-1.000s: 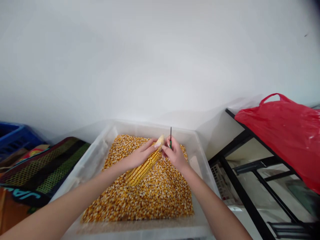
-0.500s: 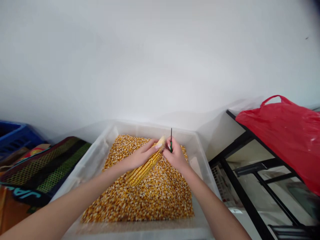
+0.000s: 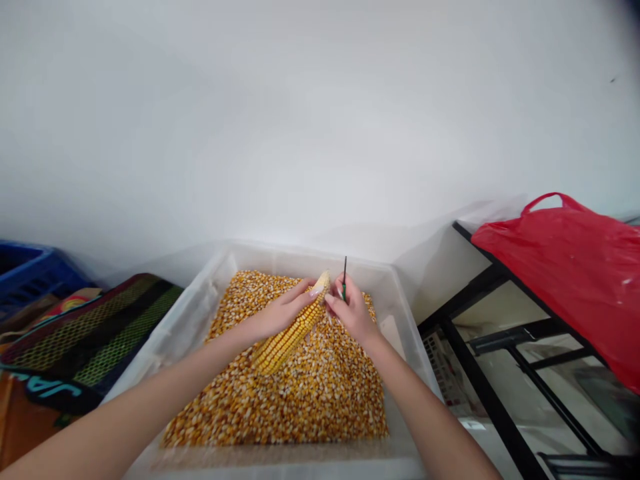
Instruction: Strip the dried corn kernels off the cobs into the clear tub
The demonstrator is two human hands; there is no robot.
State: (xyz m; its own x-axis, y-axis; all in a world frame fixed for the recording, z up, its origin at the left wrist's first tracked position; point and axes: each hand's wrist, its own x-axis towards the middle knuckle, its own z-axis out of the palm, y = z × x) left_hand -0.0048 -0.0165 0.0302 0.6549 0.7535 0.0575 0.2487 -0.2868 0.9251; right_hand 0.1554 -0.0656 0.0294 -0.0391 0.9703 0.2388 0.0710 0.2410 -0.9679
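Note:
A yellow ear of corn lies slantwise over loose kernels, its pale tip pointing up and to the right. My left hand is wrapped over the ear's upper side, near the tip. Beside that tip, my right hand is closed around a small screwdriver with a green handle and a thin dark shaft pointing up. The right fingers touch or nearly touch the ear's end; the exact contact is too small to make out. Whitish bare cob shows at the tip.
The kernels fill a translucent plastic bin against a white wall. At left are a blue crate and a mesh bag. To the right, a red plastic bag rests on a black metal frame.
My right hand has shifted slightly at the ear's tip, its thumb now higher, and the screwdriver tilts a little more to the right. My left hand and the ear stay nearly still.

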